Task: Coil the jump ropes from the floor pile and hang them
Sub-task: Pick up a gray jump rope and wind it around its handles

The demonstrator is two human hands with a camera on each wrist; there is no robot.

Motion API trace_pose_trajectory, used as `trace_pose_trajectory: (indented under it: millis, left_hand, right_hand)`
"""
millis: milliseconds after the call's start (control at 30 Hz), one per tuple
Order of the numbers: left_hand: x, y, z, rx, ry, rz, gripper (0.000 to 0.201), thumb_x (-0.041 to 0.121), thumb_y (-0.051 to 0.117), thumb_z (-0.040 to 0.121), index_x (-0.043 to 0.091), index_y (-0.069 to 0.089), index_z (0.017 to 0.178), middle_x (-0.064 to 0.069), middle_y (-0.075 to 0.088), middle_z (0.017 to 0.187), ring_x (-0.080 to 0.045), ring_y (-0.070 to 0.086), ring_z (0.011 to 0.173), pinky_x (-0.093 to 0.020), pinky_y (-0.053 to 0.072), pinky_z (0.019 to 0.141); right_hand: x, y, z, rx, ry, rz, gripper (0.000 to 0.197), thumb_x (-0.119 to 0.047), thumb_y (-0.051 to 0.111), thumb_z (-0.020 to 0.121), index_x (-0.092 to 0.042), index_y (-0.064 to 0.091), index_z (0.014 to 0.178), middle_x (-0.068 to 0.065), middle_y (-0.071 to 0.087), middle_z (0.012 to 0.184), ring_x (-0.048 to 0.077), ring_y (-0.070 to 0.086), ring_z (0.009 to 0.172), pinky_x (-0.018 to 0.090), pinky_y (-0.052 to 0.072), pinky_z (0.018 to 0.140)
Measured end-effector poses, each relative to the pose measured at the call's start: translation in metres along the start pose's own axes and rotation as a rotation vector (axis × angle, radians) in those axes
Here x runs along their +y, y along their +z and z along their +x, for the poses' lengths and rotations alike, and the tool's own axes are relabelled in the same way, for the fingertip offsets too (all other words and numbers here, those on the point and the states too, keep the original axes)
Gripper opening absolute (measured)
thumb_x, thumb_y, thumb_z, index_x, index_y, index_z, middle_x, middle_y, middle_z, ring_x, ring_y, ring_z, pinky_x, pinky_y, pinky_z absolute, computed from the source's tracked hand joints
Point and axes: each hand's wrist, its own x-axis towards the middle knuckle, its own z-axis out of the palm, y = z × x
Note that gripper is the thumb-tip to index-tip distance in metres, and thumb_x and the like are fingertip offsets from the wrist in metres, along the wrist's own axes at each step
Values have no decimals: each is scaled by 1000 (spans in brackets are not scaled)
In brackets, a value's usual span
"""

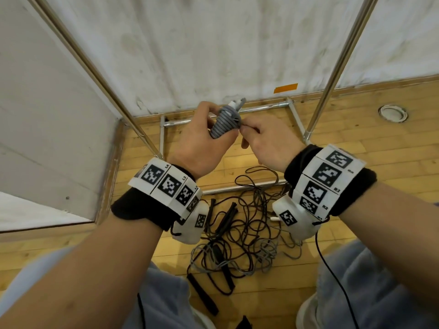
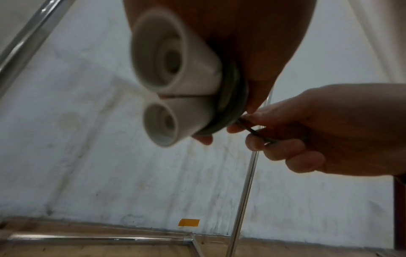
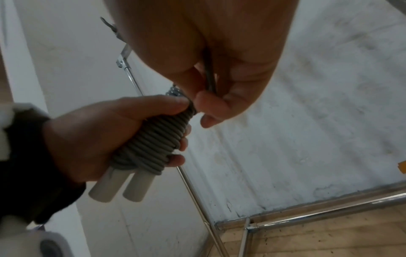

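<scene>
On the left, the left hand [image 1: 199, 141] is closed around a grey jump rope [image 1: 225, 123] that is already wound tightly around its two pale handles [image 3: 123, 184]; the fingers curl around the coil, and the handle ends stick out below the palm. If this grip loosens, I think the upper turns could slide off the handles and the coil would open, because nothing but the fingers holds the turns together.

In the middle, low on the wooden floor [image 1: 356, 148], the pile of ropes [image 1: 242, 224] lies tangled, dark cords and grey cords crossing each other. Pulling one rope out of it later could drag the others or make a knot.

On the right, the right hand [image 1: 268, 141] pinches the free end of the cord [image 3: 209, 76] between thumb and fingers, just beside the top of the coil. The end looks short, so it may slip out before it is tucked under a turn. If it is pulled too hard, it could also pull the top turns loose.

Behind the hands stands the metal rack [image 1: 259, 108]. No hook is visible here, so I cannot tell where the coil will hang; a badly secured coil could unwind once it hangs.
</scene>
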Motion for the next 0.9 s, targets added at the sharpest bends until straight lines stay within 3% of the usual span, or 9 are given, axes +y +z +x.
trace_pose_trajectory:
  millis: [100,167,267,367,433,533,633,767,900]
  left_hand:
    - [4,-1,2,-49,0,-62,39,23,61,88,31,41,122,2,58,78,-11,51,53,-29,48,46]
    - [8,-1,2,-36,42,-38,27,20,60,90,33,46,109,10,54,73,-7,51,53,-26,47,46]
    - [12,3,1,11,11,-62,21,18,58,91,29,42,100,2,56,78,-25,61,61,-39,51,51]
    - [13,7,2,36,-33,-37,26,22,57,91,15,39,108,-8,60,85,-34,64,67,-46,52,52]
    - [14,11,2,57,-40,-27,27,22,57,91,14,37,107,-5,58,80,-27,63,63,-43,52,51]
    - [14,18,2,85,-32,-45,27,21,56,92,17,32,104,4,51,70,-1,52,45,-22,41,40]
    - [17,18,3,37,-66,-126,25,19,50,94,17,29,107,6,49,72,-2,48,48,-14,36,36]
    - [21,7,2,20,-7,-167,25,10,42,95,16,26,112,5,44,80,-8,45,62,-11,37,46]
    - [27,0,-1,23,101,-209,35,15,56,94,16,28,115,2,51,98,-14,56,76,-27,49,67]
  right_hand:
    - [0,-2,-3,33,-33,-50,24,-14,40,99,-13,64,98,5,62,81,8,45,59,20,35,53]
    - [-2,-5,-4,53,-50,-100,26,-13,41,98,-11,66,103,4,62,83,10,48,66,25,34,61]
    - [-5,-9,-4,66,-72,-127,23,-14,44,97,-16,67,99,1,65,83,16,57,76,18,37,61]
    - [-9,-14,-5,101,-87,-123,20,-19,49,94,-12,66,86,2,69,81,7,54,58,15,43,58]
    - [-11,-14,-7,119,-92,-96,24,-24,54,92,-6,70,87,4,69,76,9,53,53,31,52,64]
    - [-15,-15,-10,141,-117,-65,26,-25,55,91,-5,71,86,8,68,73,15,59,57,40,52,70]
    - [-19,-17,-10,114,-139,-132,30,-25,47,96,-4,66,85,11,67,80,24,63,71,44,49,76]
    - [-26,-24,-8,-22,-119,-85,25,-18,38,100,-4,58,104,8,62,94,25,62,84,47,49,84]
    - [-30,-35,-8,-10,-170,-165,25,-11,37,99,-2,58,110,8,66,93,20,65,82,42,50,83]
